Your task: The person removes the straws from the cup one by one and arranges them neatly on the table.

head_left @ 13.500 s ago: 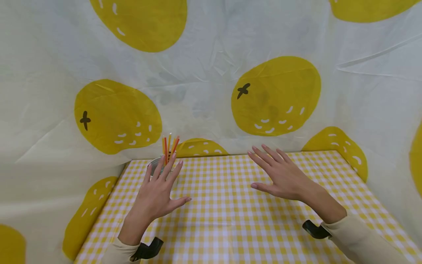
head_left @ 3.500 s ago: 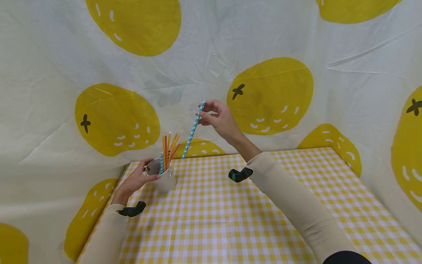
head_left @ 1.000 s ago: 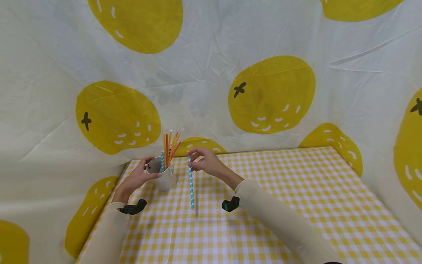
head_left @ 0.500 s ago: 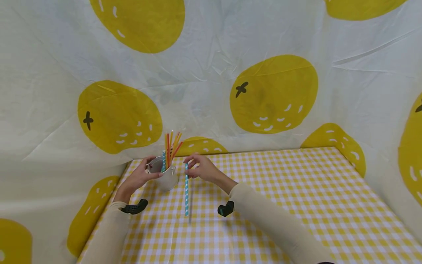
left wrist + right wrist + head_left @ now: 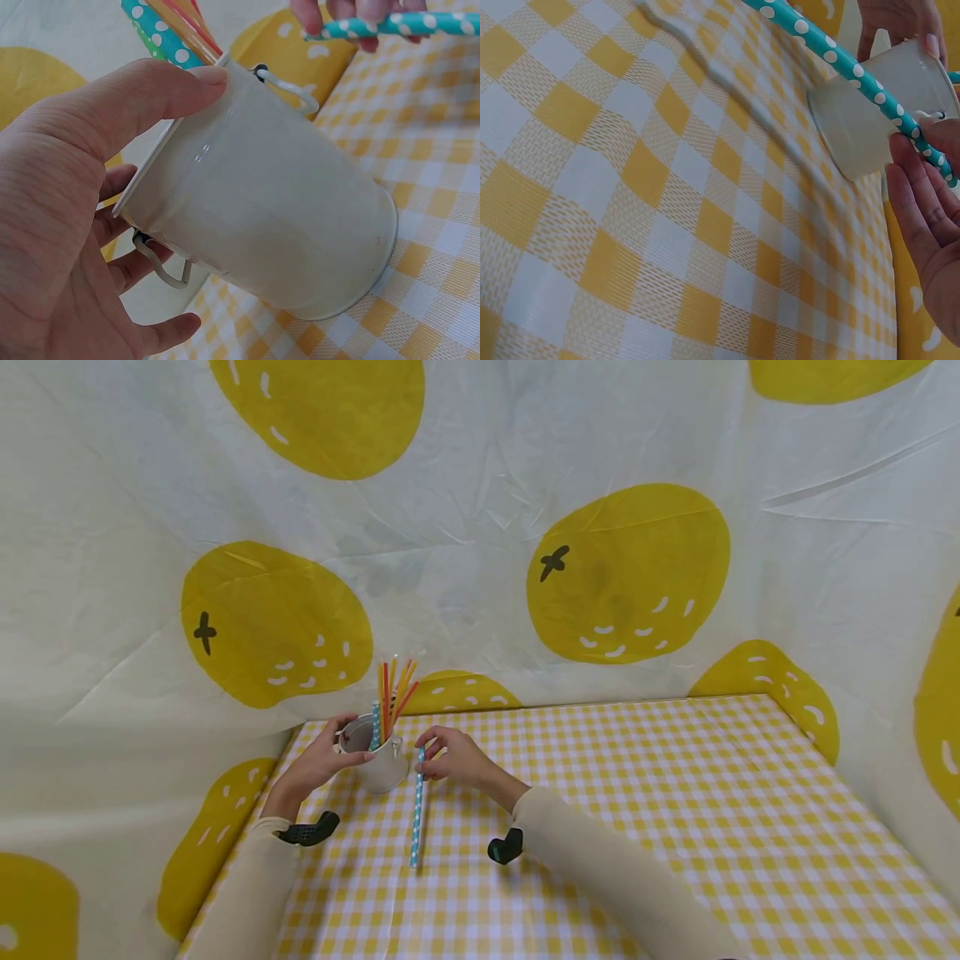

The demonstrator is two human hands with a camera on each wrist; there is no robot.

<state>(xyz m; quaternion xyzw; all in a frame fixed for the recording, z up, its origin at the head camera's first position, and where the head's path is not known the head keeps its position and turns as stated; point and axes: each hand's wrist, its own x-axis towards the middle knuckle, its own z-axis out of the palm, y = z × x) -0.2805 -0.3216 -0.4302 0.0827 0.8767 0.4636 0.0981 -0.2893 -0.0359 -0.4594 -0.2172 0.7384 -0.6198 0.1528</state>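
A white metal bucket [image 5: 386, 769] with small side handles stands at the back left of the table. My left hand [image 5: 318, 763] grips its rim, thumb at the near side and fingers around the far side. Inside it stand several orange, yellow and red straws [image 5: 395, 693] and a blue polka-dot straw [image 5: 376, 727]. Just right of the bucket, my right hand [image 5: 454, 758] pinches another teal-blue straw with white dots [image 5: 859, 75] near its upper end. That straw slants toward the front, its lower end close over the tablecloth.
A yellow-and-white checked tablecloth [image 5: 637, 827] covers the table. Behind and beside it hangs a pale curtain [image 5: 450, 593] with large yellow fruit prints, meeting the table's back edge close behind the bucket. Both wrists wear dark devices.
My right hand, earlier raised with the dotted straw, has come down and left toward the bucket and tablecloth. The left hand, first open over the table, now holds the bucket's rim.
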